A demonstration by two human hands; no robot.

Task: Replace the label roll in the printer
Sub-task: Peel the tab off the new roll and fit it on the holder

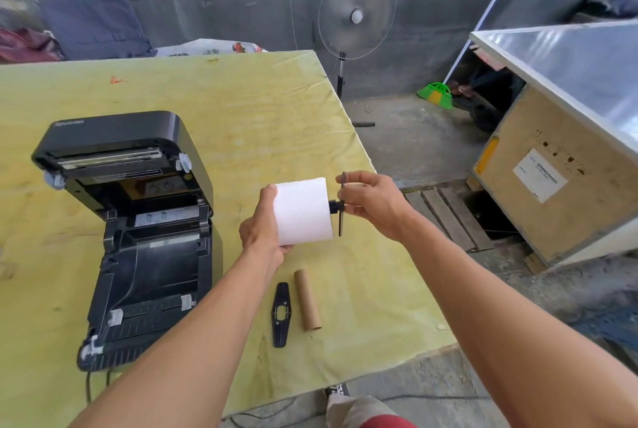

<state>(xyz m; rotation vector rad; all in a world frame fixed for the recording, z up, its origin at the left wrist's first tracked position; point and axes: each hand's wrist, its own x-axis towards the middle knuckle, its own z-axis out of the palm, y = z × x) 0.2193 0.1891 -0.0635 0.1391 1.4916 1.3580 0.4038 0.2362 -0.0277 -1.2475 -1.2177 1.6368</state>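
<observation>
Reaching forward with both arms to hold a white label roll (303, 212) up above the table (241, 100), close to its right edge. Gripping the roll's left end in the left hand (264, 220), with thumb laid over the top and fingers curled underneath. Pinching with the right hand (374, 203) the flat spindle plate (341, 217) at the roll's right end, between thumb above and fingers below, wrist bent inward. Looks full, clean and tightly wound, turned on its side with the axis running left to right and a short black hub showing between paper and plate. Sits directly between the two hands, touching the left palm, parted from the right fingers by the plate. Hangs just right of the open black printer (138, 238), lid tipped back. Above a bare cardboard core (307, 300) and a second black plate (281, 313), both flat and side by side toward the near edge.
</observation>
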